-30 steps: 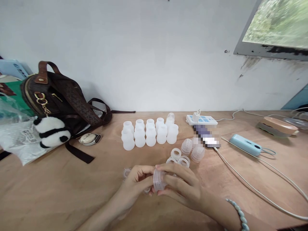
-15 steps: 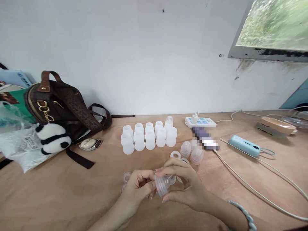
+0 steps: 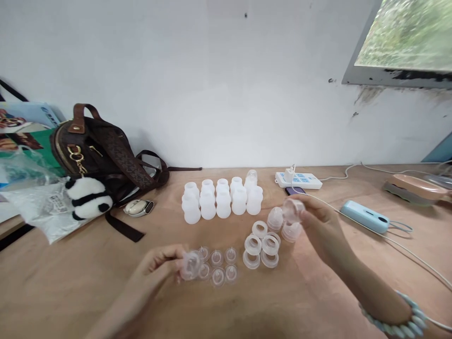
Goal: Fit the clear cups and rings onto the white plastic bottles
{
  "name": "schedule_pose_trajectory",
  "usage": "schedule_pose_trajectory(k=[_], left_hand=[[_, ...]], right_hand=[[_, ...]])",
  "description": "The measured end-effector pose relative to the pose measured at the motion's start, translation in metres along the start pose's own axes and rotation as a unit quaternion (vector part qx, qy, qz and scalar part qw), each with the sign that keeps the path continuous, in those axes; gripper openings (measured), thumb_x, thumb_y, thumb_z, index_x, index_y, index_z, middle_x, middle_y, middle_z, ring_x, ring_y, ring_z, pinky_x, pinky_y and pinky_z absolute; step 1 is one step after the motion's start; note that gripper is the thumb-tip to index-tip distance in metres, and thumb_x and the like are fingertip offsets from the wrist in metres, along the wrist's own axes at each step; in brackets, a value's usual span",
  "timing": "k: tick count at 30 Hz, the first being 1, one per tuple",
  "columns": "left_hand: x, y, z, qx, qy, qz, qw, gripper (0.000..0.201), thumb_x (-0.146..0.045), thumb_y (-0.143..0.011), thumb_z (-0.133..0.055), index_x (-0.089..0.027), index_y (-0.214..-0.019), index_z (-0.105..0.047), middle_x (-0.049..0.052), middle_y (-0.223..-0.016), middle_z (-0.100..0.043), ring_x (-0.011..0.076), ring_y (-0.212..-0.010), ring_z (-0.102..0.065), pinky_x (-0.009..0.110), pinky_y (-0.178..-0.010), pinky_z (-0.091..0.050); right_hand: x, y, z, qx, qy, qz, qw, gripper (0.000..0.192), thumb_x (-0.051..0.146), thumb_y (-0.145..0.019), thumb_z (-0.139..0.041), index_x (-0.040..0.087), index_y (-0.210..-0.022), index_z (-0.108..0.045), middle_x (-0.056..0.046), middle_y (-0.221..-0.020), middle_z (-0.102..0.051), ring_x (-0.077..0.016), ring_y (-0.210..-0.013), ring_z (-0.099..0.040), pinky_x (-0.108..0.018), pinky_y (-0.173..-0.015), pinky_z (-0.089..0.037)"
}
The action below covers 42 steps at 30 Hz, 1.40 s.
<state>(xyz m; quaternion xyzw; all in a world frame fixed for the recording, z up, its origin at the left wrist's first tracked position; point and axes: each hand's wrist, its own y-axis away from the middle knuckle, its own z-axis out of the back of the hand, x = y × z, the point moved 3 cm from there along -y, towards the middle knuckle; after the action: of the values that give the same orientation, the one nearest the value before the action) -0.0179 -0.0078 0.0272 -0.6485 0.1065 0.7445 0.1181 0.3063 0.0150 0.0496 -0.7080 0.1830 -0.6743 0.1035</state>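
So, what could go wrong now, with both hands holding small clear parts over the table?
The right hand holds a clear cap just above loose caps; lowering it carelessly could knock them over. The left hand pinches a soft nipple beside the other nipples; it might scatter them. The charging cable near the right forearm could snag.

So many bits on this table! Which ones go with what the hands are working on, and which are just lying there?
In use:
left hand holding a clear teat
right hand holding a clear cap
loose teats
screw rings
white bottles
spare caps

Lying about:
brown bag
panda toy
power strip
blue gadget
plastic bag
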Motion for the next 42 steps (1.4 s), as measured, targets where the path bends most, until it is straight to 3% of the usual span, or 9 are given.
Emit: schedule_pose_trajectory(k=[5,8,13,17,21,27,34,37,42], left_hand=[[0.025,0.004,0.043,-0.053,-0.153,0.013,0.987,0.035,-0.048,-0.081,-0.056,-0.019,-0.062,-0.059,-0.002,-0.057,-0.052,0.0147,-0.057,-0.044,0.024,-0.055,-0.035],[0.039,0.003,0.045,-0.043,-0.231,0.044,0.971,0.034,-0.047,-0.086,-0.052,-0.020,-0.069,-0.060,-0.001,-0.065,-0.059,0.0179,-0.064,-0.051,0.024,-0.059,-0.038],[0.047,0.001,0.044,-0.053,-0.338,0.002,0.940,0.032,-0.041,-0.091,-0.044,-0.022,-0.068,-0.056,0.000,-0.069,-0.063,0.0200,-0.067,-0.057,0.027,-0.065,-0.041],[0.049,0.000,0.050,-0.038,-0.416,-0.011,0.908,0.032,-0.038,-0.090,-0.040,-0.023,-0.065,-0.053,0.001,-0.065,-0.063,0.0207,-0.063,-0.058,0.028,-0.062,-0.039],[0.050,-0.001,0.053,-0.046,-0.481,-0.014,0.875,0.031,-0.038,-0.089,-0.041,-0.023,-0.063,-0.052,0.001,-0.062,-0.060,0.0217,-0.059,-0.057,0.029,-0.059,-0.036],[0.050,-0.004,0.058,-0.069,-0.466,-0.023,0.882,0.028,-0.039,-0.088,-0.045,-0.023,-0.067,-0.055,0.001,-0.061,-0.062,0.0214,-0.057,-0.056,0.029,-0.057,-0.035],[0.025,-0.004,0.072,-0.095,-0.499,-0.037,0.861,0.032,-0.046,-0.084,-0.045,-0.024,-0.070,-0.062,0.000,-0.063,-0.065,0.0210,-0.059,-0.060,0.027,-0.054,-0.041],[0.015,-0.004,0.077,-0.114,-0.496,-0.056,0.859,0.035,-0.050,-0.084,-0.046,-0.024,-0.069,-0.063,0.001,-0.064,-0.067,0.0222,-0.061,-0.062,0.029,-0.056,-0.044],[-0.003,-0.013,0.075,-0.147,-0.448,-0.073,0.879,0.039,-0.057,-0.085,-0.048,-0.022,-0.081,-0.065,0.002,-0.069,-0.068,0.0218,-0.062,-0.061,0.028,-0.054,-0.044]], right_hand=[[0.003,-0.004,0.037,-0.038,0.091,-0.023,0.995,0.033,0.044,-0.077,-0.074,0.023,-0.103,-0.073,-0.006,-0.094,-0.073,-0.0228,-0.086,-0.066,-0.034,-0.074,-0.055],[0.004,0.001,0.040,-0.023,0.125,-0.025,0.992,0.034,0.044,-0.080,-0.072,0.024,-0.107,-0.071,-0.007,-0.099,-0.072,-0.0248,-0.092,-0.066,-0.036,-0.076,-0.056],[0.005,-0.002,0.041,-0.002,0.198,0.007,0.980,0.033,0.043,-0.081,-0.071,0.025,-0.108,-0.072,-0.007,-0.099,-0.070,-0.0231,-0.088,-0.065,-0.034,-0.070,-0.056],[0.007,-0.005,0.041,0.009,0.336,0.083,0.938,0.034,0.043,-0.082,-0.069,0.025,-0.111,-0.070,-0.007,-0.102,-0.069,-0.0223,-0.081,-0.064,-0.040,-0.075,-0.056],[0.005,-0.003,0.032,0.064,0.405,0.136,0.902,0.031,0.038,-0.085,-0.066,0.027,-0.115,-0.067,-0.008,-0.115,-0.067,-0.0276,-0.101,-0.064,-0.043,-0.083,-0.054],[-0.005,0.004,-0.004,0.193,0.425,0.181,0.866,0.035,0.019,-0.085,-0.063,0.026,-0.119,-0.062,-0.007,-0.108,-0.070,-0.0270,-0.102,-0.064,-0.043,-0.083,-0.053],[-0.018,0.003,-0.033,0.302,0.459,0.093,0.831,0.044,0.009,-0.075,-0.071,0.024,-0.115,-0.062,-0.006,-0.110,-0.068,-0.0279,-0.112,-0.056,-0.047,-0.098,-0.041],[-0.009,-0.006,-0.030,0.285,0.465,0.075,0.835,0.036,0.021,-0.080,-0.071,0.024,-0.115,-0.061,-0.007,-0.113,-0.068,-0.0286,-0.113,-0.056,-0.045,-0.094,-0.042],[0.016,-0.045,-0.024,0.188,0.459,0.159,0.854,0.018,0.026,-0.091,-0.056,0.024,-0.108,-0.060,-0.006,-0.110,-0.070,-0.0269,-0.107,-0.059,-0.044,-0.093,-0.039]])
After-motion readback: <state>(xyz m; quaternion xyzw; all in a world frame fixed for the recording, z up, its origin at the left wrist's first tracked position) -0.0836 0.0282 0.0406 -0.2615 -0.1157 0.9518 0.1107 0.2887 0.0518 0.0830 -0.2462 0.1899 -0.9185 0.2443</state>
